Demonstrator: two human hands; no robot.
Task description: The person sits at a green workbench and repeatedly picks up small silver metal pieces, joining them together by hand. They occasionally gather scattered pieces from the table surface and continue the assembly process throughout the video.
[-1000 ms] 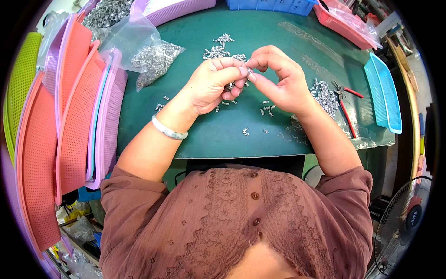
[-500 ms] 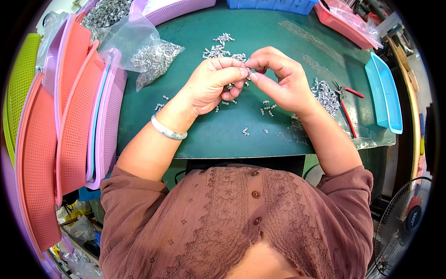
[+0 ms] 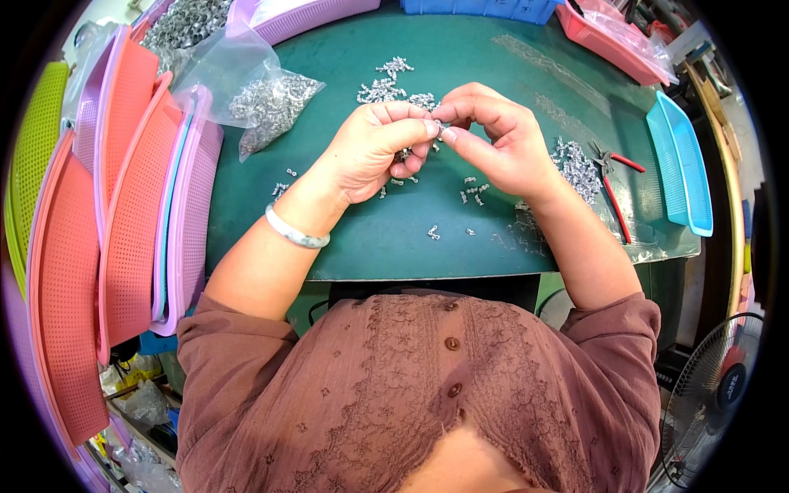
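Metal part (image 3: 440,129) in pinched grip, both hands (image 3: 376,148) (image 3: 503,152)

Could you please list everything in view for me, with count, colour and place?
Table: one, green, centre
Loose metal parts: many, silver, scattered and piled on the table
Held metal piece: at least one, silver, at both hands' fingertips
Clear bag: one, transparent with silver parts inside, table's left
Pliers: one, red-handled, table's right
Tray basket: one, turquoise, right edge
Far-right basket: one, pink
Crate: one, blue, far edge
Far-left basket: one, purple
Stacked baskets: several, green, coral, purple, left side
Metal heap: one, grey, upper left
Fan: one, dark, lower right
Shirt: one, brown, lower centre
Bangle: one, pale, left wrist
Left hand: one, bare, centre
Right hand: one, bare, right of centre
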